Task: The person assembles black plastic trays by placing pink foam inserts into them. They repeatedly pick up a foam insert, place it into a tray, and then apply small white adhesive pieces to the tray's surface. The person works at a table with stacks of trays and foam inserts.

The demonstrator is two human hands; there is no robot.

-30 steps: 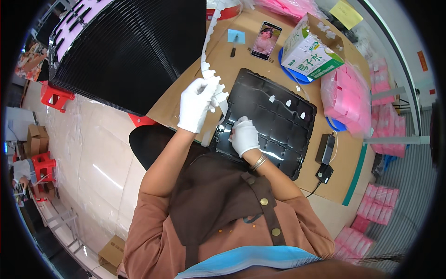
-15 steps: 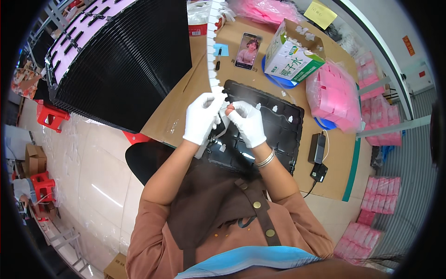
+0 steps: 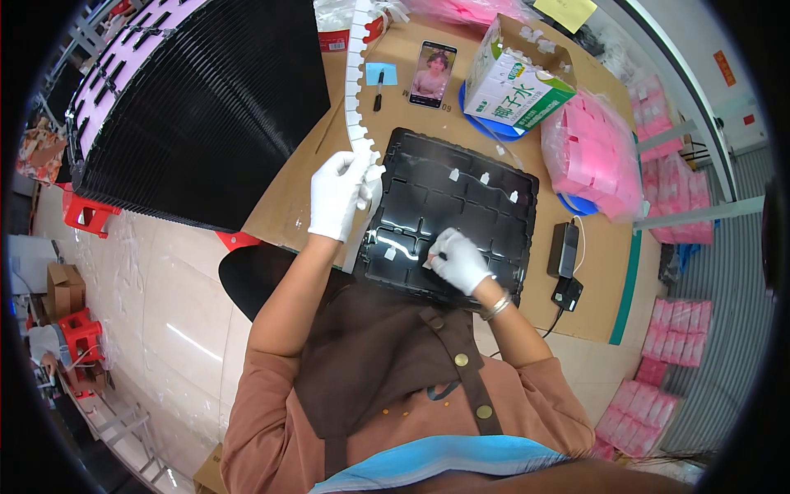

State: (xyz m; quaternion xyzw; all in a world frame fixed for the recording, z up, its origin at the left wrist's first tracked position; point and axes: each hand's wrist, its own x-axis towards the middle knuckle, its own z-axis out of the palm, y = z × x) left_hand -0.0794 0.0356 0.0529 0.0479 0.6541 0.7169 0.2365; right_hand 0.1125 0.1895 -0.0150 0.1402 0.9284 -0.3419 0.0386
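My left hand [image 3: 336, 198], in a white glove with bare fingertips, pinches a long white strip [image 3: 354, 99] of notched tabs near its lower part, at the left edge of a black plastic tray [image 3: 428, 202]. The strip runs up and away from me. Down on the near part of the tray is my gloved right hand [image 3: 462, 262], fingers drawn together; what lies under the fingertips is too small to make out. Small white tabs lie in the tray: a far one [image 3: 485, 178], others beside it, and a near one [image 3: 390, 253] at the left.
A tall stack of black trays [image 3: 206, 115] rises at the left. Beyond the tray are a pen [image 3: 378, 92], a phone [image 3: 432, 74] and an open carton [image 3: 518, 90] with white scraps. Pink bagged goods [image 3: 594, 156] and a black power adapter [image 3: 564, 249] are at the right.
My right hand has left the strip beside my left hand and moved down and right onto the tray. My left hand, still holding the strip, has shifted slightly left.
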